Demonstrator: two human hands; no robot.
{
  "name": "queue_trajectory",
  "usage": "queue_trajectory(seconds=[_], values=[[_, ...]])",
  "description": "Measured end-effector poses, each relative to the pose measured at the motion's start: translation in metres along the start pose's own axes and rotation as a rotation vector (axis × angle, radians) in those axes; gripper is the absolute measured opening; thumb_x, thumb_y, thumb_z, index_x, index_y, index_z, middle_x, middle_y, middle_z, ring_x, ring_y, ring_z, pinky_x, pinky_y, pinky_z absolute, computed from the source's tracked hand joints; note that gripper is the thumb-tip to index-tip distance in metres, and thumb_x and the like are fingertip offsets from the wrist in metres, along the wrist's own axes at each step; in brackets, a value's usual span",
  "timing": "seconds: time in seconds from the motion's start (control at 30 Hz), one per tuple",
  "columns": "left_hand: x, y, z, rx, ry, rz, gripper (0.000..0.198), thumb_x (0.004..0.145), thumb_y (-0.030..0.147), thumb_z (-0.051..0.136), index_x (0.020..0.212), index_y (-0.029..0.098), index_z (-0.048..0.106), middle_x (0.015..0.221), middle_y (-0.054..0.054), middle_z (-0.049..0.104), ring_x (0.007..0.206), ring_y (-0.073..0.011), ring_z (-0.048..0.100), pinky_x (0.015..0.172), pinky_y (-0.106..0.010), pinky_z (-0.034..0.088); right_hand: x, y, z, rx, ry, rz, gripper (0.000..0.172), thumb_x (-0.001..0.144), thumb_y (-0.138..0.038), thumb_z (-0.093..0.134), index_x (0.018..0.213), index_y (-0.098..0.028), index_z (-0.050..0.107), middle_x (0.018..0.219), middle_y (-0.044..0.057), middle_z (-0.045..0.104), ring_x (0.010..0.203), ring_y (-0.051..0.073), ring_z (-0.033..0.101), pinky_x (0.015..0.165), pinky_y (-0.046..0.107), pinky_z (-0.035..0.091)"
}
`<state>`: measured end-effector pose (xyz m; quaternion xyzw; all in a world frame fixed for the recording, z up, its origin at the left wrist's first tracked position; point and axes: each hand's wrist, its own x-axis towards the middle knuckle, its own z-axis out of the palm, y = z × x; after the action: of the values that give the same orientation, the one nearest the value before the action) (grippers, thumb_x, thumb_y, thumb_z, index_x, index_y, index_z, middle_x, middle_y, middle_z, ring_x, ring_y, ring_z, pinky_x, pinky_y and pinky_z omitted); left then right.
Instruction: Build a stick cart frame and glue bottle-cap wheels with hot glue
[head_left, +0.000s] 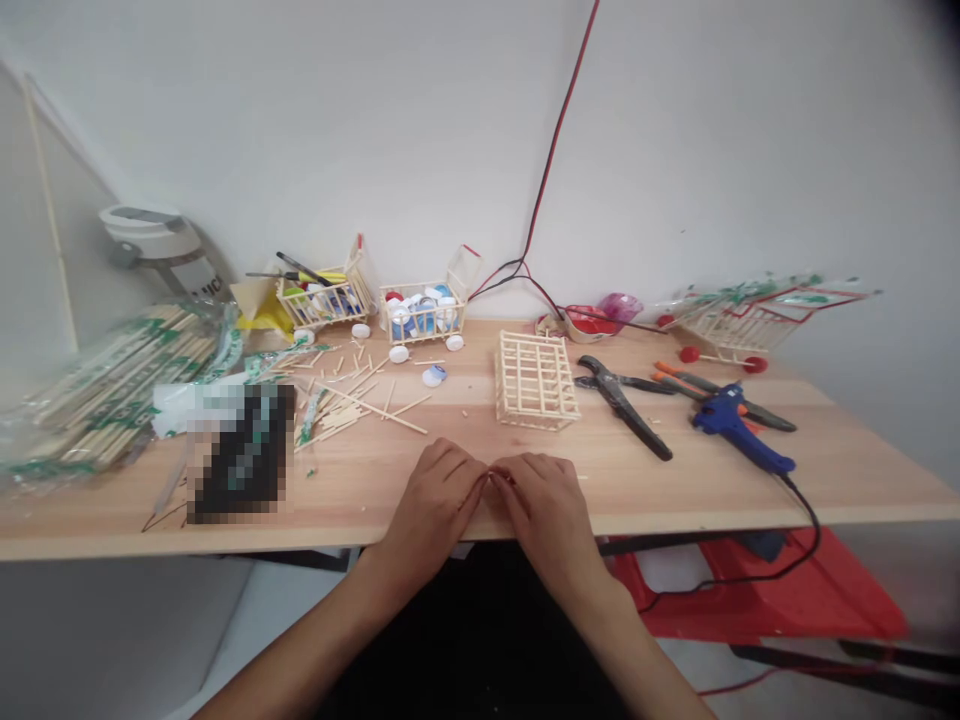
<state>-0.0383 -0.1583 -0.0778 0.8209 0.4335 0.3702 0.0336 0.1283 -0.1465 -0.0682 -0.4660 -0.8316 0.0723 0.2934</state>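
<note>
The left hand (439, 497) and right hand (546, 495) meet near the front edge of the worktop (637, 500), fingers curled and thumbs pinched against forefingers. A tiny pale bit shows between the fingertips, but whether either hand grips it I cannot tell. Just beyond the hands stands a crate (535, 380) of thin sticks, its slats crossing in a grid.

Against the wall, the left cart (360, 290) holds pens and blue and white pieces, while the middle cart (429, 339) is filled with white, blue and red bottle caps; one loose cap (433, 375) lies in front. The right cart (727, 335), on red wheels, carries clear, green-printed wrapping. At far left, plastic bags (124, 390) contain bundled sticks, with loose sticks (352, 405) scattered nearby. Pliers (626, 408) and a blue glue gun (739, 428) lie right of the crate.
</note>
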Motion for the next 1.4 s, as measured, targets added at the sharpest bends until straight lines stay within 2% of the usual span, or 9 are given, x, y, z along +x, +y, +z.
queue_trajectory(seconds=[0.23, 0.53, 0.83, 0.97, 1.1, 1.23, 1.3, 1.4], values=[[-0.002, -0.003, 0.002, -0.001, 0.048, -0.008, 0.013, 0.097, 0.012, 0.049, 0.090, 0.015, 0.060, 0.082, -0.003, 0.062, 0.081, -0.0180, 0.050, 0.082, -0.034, 0.044, 0.001, 0.000, 0.005, 0.013, -0.009, 0.020, 0.012, 0.095, -0.016, 0.055, 0.090, -0.019, 0.065, 0.085, 0.004, 0.069, 0.083, 0.023, 0.058, 0.080, 0.035, 0.034], [-0.005, -0.005, 0.001, 0.000, 0.017, -0.065, 0.015, 0.098, 0.014, 0.047, 0.088, 0.016, 0.059, 0.083, -0.004, 0.062, 0.083, -0.0184, 0.050, 0.083, -0.036, 0.043, 0.004, -0.004, 0.001, 0.001, -0.080, 0.036, 0.018, 0.097, -0.017, 0.050, 0.089, -0.019, 0.065, 0.084, 0.004, 0.069, 0.081, 0.021, 0.060, 0.077, 0.034, 0.037], [-0.004, -0.003, -0.002, 0.013, 0.011, -0.066, 0.015, 0.098, 0.016, 0.048, 0.091, 0.017, 0.062, 0.084, -0.003, 0.064, 0.087, -0.0193, 0.050, 0.084, -0.038, 0.039, 0.001, -0.005, -0.001, 0.058, -0.072, 0.089, 0.015, 0.094, -0.017, 0.052, 0.088, -0.020, 0.066, 0.084, 0.004, 0.069, 0.080, 0.021, 0.061, 0.075, 0.033, 0.043], [-0.002, -0.003, -0.002, -0.007, 0.024, -0.058, 0.013, 0.097, 0.016, 0.050, 0.092, 0.017, 0.062, 0.086, -0.003, 0.065, 0.087, -0.0189, 0.051, 0.085, -0.037, 0.040, 0.000, -0.004, -0.002, 0.156, -0.086, 0.144, 0.015, 0.095, -0.019, 0.051, 0.093, -0.020, 0.066, 0.089, 0.005, 0.069, 0.084, 0.020, 0.063, 0.076, 0.031, 0.047], [0.003, -0.004, -0.006, -0.039, 0.004, -0.036, 0.013, 0.096, 0.014, 0.050, 0.089, 0.017, 0.061, 0.084, -0.003, 0.064, 0.087, -0.0181, 0.051, 0.084, -0.034, 0.042, -0.004, 0.004, -0.009, 0.208, -0.121, 0.162, 0.013, 0.094, -0.021, 0.053, 0.095, -0.021, 0.066, 0.091, 0.003, 0.070, 0.085, 0.019, 0.064, 0.076, 0.030, 0.049], [0.011, -0.008, -0.013, -0.050, -0.005, -0.040, 0.013, 0.095, 0.016, 0.053, 0.087, 0.017, 0.063, 0.083, -0.003, 0.065, 0.086, -0.0180, 0.053, 0.085, -0.034, 0.044, -0.010, 0.014, -0.020, 0.217, -0.099, 0.198, 0.015, 0.094, -0.027, 0.053, 0.095, -0.022, 0.068, 0.092, 0.004, 0.073, 0.084, 0.019, 0.066, 0.075, 0.030, 0.050], [0.014, -0.010, -0.018, -0.073, -0.008, -0.051, 0.011, 0.094, 0.016, 0.056, 0.087, 0.017, 0.064, 0.083, -0.003, 0.066, 0.087, -0.0182, 0.054, 0.085, -0.034, 0.045, -0.013, 0.018, -0.026, 0.230, -0.113, 0.232, 0.017, 0.094, -0.030, 0.053, 0.092, -0.022, 0.069, 0.088, 0.003, 0.073, 0.078, 0.018, 0.067, 0.072, 0.028, 0.050], [0.019, -0.013, -0.025, -0.129, -0.014, -0.091, 0.010, 0.092, 0.017, 0.059, 0.086, 0.017, 0.067, 0.087, -0.004, 0.067, 0.091, -0.0185, 0.057, 0.085, -0.033, 0.048, -0.019, 0.019, -0.034, 0.307, -0.207, 0.293, 0.024, 0.095, -0.037, 0.052, 0.086, -0.023, 0.069, 0.075, 0.000, 0.070, 0.067, 0.016, 0.063, 0.063, 0.025, 0.047]])
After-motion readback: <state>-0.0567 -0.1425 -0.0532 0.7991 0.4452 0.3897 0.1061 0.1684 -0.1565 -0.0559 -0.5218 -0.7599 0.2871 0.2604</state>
